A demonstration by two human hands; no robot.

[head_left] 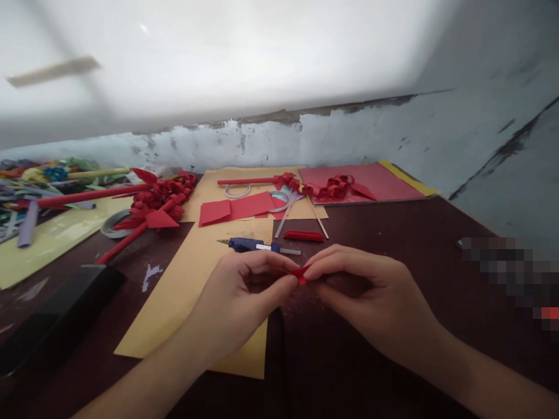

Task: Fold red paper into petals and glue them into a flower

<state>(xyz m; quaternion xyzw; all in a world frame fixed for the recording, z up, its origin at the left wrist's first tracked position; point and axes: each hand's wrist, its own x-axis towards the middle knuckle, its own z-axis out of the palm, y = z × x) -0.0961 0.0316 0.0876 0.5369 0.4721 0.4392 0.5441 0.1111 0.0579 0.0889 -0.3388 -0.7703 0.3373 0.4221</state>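
Observation:
A small piece of red paper (301, 273) is pinched between the fingertips of both hands, above the dark table. My left hand (248, 285) grips its left side with thumb and fingers closed. My right hand (360, 279) grips its right side the same way, hiding much of it. Just beyond my left hand lies a blue glue gun (251, 244) with a clear glue stick in its back end. A folded strip of red paper (303, 235) rests on the table beyond the fingertips.
Red paper flowers on rolled stems (159, 203) lie at left, near a black box (61, 314). Yellow sheets (174, 314) cover part of the table (393, 233). Red paper pieces (236, 206), tape rolls (238, 190) and a stick (318, 218) lie behind. A peeling wall (196, 145) closes the back.

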